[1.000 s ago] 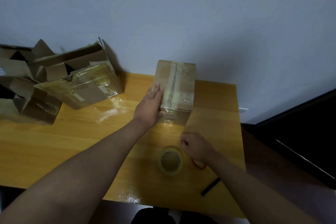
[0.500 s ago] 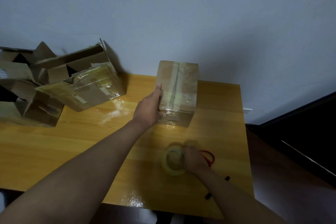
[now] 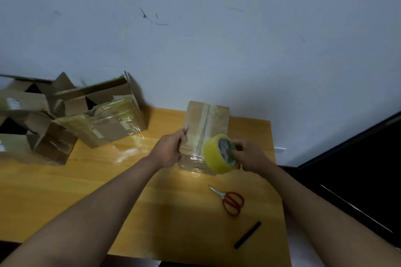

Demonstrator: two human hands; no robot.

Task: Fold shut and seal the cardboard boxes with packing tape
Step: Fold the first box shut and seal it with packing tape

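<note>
Now, left hand (image 3: 168, 149) grips the near-left edge of the cardboard box (image 3: 206, 130) at the table's (image 3: 86, 182) far side by the wall; right hand (image 3: 249, 155) holds the tape roll (image 3: 217, 155), fingers through its core. Best to keep the box braced and find the tape's free end first. Box is shut, with glossy tape along its centre seam.

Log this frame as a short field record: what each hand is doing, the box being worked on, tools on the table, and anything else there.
left hand: left hand grips the left side of the box
right hand: right hand holds the tape roll, fingers in its core
box: cardboard box, flaps shut, tape along its top seam
tape roll: yellowish tape roll, lifted in front of the box's near right corner
tools: red-handled scissors and a black stick lie on the wooden table
other: pile of open boxes at far left
</note>
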